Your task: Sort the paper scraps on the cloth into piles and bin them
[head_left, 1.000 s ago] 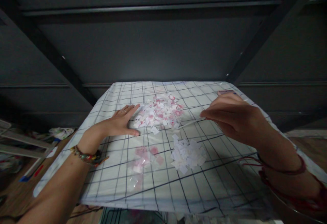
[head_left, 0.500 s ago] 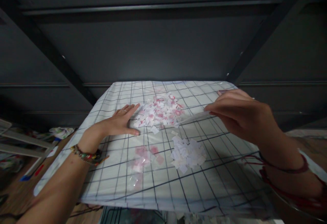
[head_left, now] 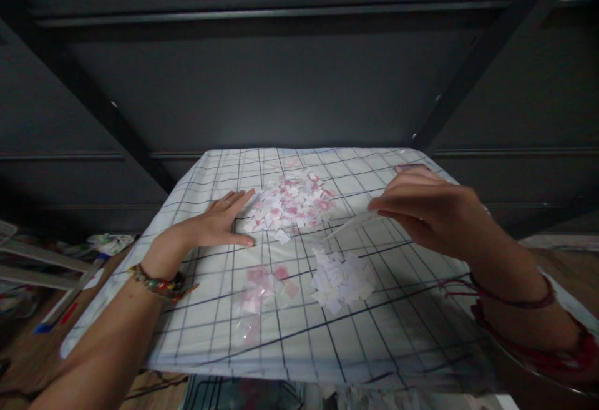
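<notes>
My left hand point(head_left: 222, 219) lies flat with fingers spread on the checked tablecloth, its fingertips at the left edge of a pile of small white and pink paper scraps point(head_left: 292, 201). My right hand point(head_left: 421, 207) is closed, thumb and fingers pinched on a thin, pale, see-through strip point(head_left: 353, 221). The strip slants down to the left, its tip between that pile and a nearer pile of white paper scraps point(head_left: 344, 280). Whether the tip touches a scrap is too blurred to tell. Left of the white pile lie pink scraps with shiny clear film point(head_left: 259, 291).
The white tablecloth point(head_left: 196, 335) with dark grid lines covers the table, against a dark panelled wall point(head_left: 271, 85). Behind my right hand shows the edge of a flat dark object point(head_left: 412, 167). A pale slatted frame point(head_left: 42, 266) stands at the left on the floor.
My right hand has shifted slightly left and the strip's tip has swung lower, nearer the white pile. A small scrap by that pile's top now sits against it. My left hand stays put.
</notes>
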Motion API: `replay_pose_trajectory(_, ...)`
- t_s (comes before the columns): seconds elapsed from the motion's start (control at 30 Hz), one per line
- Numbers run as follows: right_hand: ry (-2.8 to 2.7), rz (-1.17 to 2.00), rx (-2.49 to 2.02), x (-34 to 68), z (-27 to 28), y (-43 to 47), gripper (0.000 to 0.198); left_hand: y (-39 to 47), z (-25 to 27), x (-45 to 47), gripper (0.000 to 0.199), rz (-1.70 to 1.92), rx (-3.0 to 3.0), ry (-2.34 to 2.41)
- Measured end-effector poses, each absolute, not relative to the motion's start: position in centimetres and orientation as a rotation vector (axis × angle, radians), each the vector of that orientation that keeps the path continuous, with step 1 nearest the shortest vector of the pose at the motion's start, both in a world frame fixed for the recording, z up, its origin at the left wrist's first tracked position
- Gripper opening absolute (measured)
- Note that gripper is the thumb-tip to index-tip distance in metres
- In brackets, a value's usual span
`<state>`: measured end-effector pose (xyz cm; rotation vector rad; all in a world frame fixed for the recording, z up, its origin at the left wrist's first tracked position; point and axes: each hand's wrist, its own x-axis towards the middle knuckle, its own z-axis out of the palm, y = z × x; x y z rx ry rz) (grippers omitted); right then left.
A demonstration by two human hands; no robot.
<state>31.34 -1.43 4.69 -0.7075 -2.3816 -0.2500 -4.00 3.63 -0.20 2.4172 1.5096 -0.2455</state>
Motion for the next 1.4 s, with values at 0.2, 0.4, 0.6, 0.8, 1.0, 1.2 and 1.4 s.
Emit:
replay_pose_trajectory(0.2,-2.359,-0.412,-0.635,30.4,4.5,-1.7,0.02,3.7,-0.3,-4.0,0.117,-0.242,2.425,1.499)
replay_pose_trajectory(0.4,-2.381,-0.386,-0.589,30.5,4.4,-1.6,0.016,3.5,-0.1,-3.8,0.117,-0.244,2.396,1.517)
replay_pose_trajectory(0.6,-2.308,-0.613,-0.608,28.8,3.5,-1.7,0.022,3.7,-0.4,-4.2,0.115,-0.212,2.419,1.48)
replay_pose_trajectory(0.8,-2.359,-0.531,-0.53,28.1,3.6,-2.5,0.024,3.8,-0.4,-4.2,0.118,-0.212,2.428,1.477)
replay_pose_trajectory(1.0,-2.344,-0.572,-0.563,28.1,3.7,-2.8,0.025,3.6,-0.2,-3.9,0.116,-0.23,2.408,1.504)
replay_pose_trajectory(1.2,-2.351,-0.442,-0.475,28.1,4.1,-3.4,0.022,3.5,-0.1,-3.9,0.117,-0.232,2.392,1.508)
replay_pose_trajectory(1.4,-2.387,-0.425,-0.489,28.5,4.4,-3.3,0.023,3.7,-0.4,-4.1,0.116,-0.208,2.414,1.485)
